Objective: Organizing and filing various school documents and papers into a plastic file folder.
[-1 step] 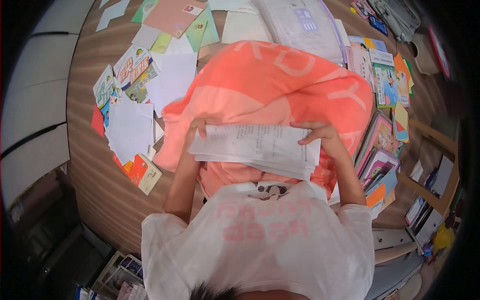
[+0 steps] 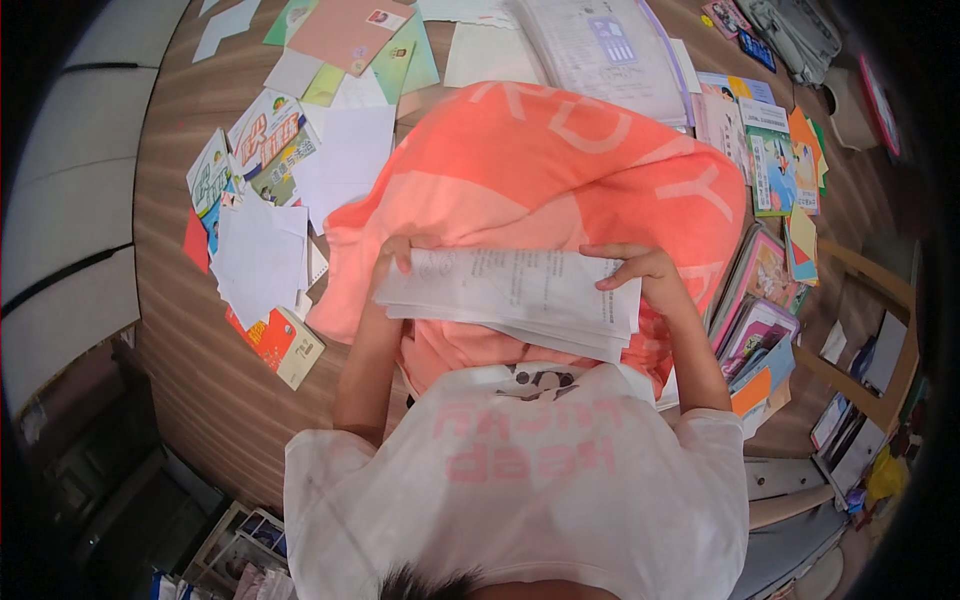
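Observation:
Over my lap I hold a stack of printed paper sheets (image 2: 510, 295), its lower edges slightly fanned. My left hand (image 2: 393, 260) grips the stack's far left corner, with the fingers partly hidden behind it. At the right end, my right hand (image 2: 645, 275) pinches the sheets, its thumb and fingers bent over the edge. Under the papers, a coral-pink blanket (image 2: 560, 190) with pale letters covers my lap.
Loose white sheets (image 2: 260, 250) and workbooks (image 2: 265, 130) lie to the left. Coloured cards (image 2: 350, 35) and a clear document folder (image 2: 600, 60) are at the far side. Booklets (image 2: 768, 155) and folders (image 2: 755, 340) lie right, near a wooden frame (image 2: 860, 390).
The left end of the paper stack has shifted very slightly with my left hand. Everything else looks the same.

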A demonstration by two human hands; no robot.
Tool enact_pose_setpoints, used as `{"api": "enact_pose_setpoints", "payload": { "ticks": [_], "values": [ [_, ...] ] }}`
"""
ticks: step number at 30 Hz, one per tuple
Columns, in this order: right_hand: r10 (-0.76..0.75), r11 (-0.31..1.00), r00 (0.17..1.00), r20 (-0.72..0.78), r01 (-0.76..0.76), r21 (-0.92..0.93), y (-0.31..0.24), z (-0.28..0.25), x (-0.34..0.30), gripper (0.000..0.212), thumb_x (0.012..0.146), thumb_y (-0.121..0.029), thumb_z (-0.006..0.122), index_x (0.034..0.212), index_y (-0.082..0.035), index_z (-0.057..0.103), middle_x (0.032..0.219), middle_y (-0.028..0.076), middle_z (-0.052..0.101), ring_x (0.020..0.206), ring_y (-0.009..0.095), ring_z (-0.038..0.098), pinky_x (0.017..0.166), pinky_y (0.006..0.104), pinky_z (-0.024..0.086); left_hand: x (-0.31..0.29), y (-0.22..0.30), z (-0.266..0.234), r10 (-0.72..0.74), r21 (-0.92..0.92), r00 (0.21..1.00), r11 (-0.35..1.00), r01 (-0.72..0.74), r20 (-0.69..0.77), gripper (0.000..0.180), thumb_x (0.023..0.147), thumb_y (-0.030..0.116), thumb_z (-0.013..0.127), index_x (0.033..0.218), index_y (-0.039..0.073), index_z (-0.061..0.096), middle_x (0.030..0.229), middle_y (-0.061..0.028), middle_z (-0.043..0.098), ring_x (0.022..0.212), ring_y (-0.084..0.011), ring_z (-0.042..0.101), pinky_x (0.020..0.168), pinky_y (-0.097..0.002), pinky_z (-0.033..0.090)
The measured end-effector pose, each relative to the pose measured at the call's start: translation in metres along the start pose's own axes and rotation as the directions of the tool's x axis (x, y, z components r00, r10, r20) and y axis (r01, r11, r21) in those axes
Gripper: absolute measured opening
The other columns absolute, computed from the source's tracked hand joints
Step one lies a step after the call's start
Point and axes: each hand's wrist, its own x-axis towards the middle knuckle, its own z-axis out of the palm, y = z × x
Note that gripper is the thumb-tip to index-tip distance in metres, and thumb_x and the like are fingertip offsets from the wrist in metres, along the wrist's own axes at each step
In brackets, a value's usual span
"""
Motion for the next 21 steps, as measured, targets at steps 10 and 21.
{"api": "enact_pose_setpoints", "payload": {
  "ticks": [10, 21],
  "values": [
    [0.268, 0.823, 0.963, -0.017, -0.220, 0.524, -0.020, -0.019, 0.018, 0.042, 0.079, -0.009, 0.067, 0.118, 0.002, 0.055, 0.121, 0.016, 0.055, 0.106, 0.026, 0.057, 0.092, 0.0368, 0.046, 0.042, 0.039, 0.139, -0.067, 0.251, 0.880, 0.946, 0.206, -0.470, 0.044, 0.072, 0.005, 0.062, 0.114, -0.005, 0.053, 0.097, -0.0115, 0.060, 0.095, -0.0240, 0.060, 0.086, -0.0334, 0.046],
    [0.431, 0.798, 0.900, 0.068, -0.415, 0.437, -0.035, -0.018, 0.011, 0.054, 0.081, -0.014, 0.067, 0.127, 0.003, 0.045, 0.125, 0.012, 0.051, 0.115, 0.023, 0.050, 0.097, 0.0356, 0.041, 0.045, 0.064, 0.136, -0.073, 0.663, 0.876, 0.625, 0.412, -0.476, 0.059, 0.077, 0.007, 0.065, 0.131, 0.000, 0.042, 0.119, -0.0106, 0.053, 0.113, -0.0200, 0.049, 0.096, -0.0321, 0.038]
  ]
}}
